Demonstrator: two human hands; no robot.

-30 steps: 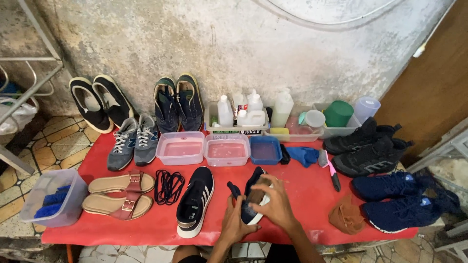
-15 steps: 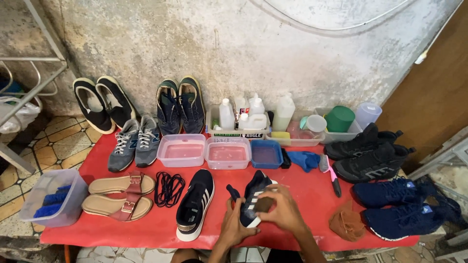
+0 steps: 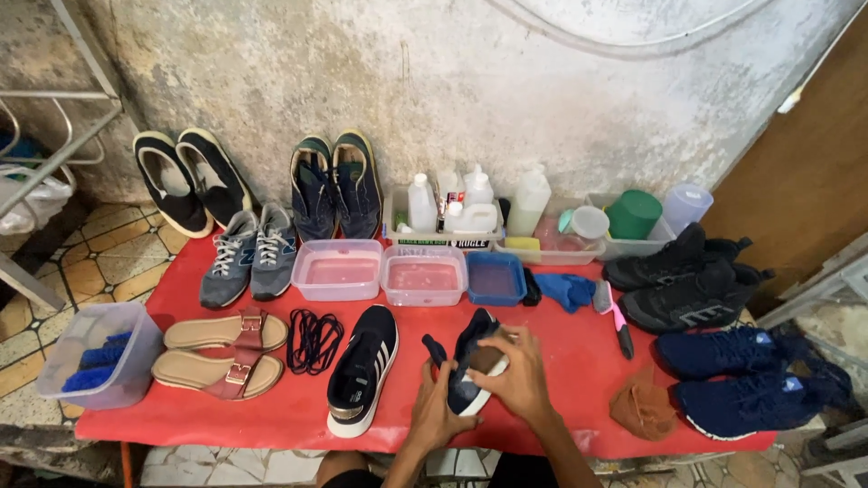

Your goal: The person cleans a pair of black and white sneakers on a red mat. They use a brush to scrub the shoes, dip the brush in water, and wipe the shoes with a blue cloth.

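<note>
A dark navy sneaker with a white sole [image 3: 472,361] is held upright near the front of a red-covered table [image 3: 561,370]. My left hand [image 3: 436,408] grips its heel end from below. My right hand [image 3: 512,372] wraps over its side and opening. Its partner, a black sneaker with white stripes [image 3: 363,369], lies flat just to the left. A bundle of black laces [image 3: 314,340] lies beyond that.
Three water-filled tubs, two clear [image 3: 339,269] [image 3: 423,274] and one blue [image 3: 495,277], stand mid-table. Behind them are white bottles [image 3: 452,210] in a tray. Tan sandals [image 3: 221,352], grey sneakers [image 3: 244,258], black shoes [image 3: 692,280], blue sneakers [image 3: 737,370], a brush [image 3: 615,316] and cloths surround them.
The view has dipped and shifted slightly. My hands have turned the navy sneaker a little, with my right hand now further over its opening.
</note>
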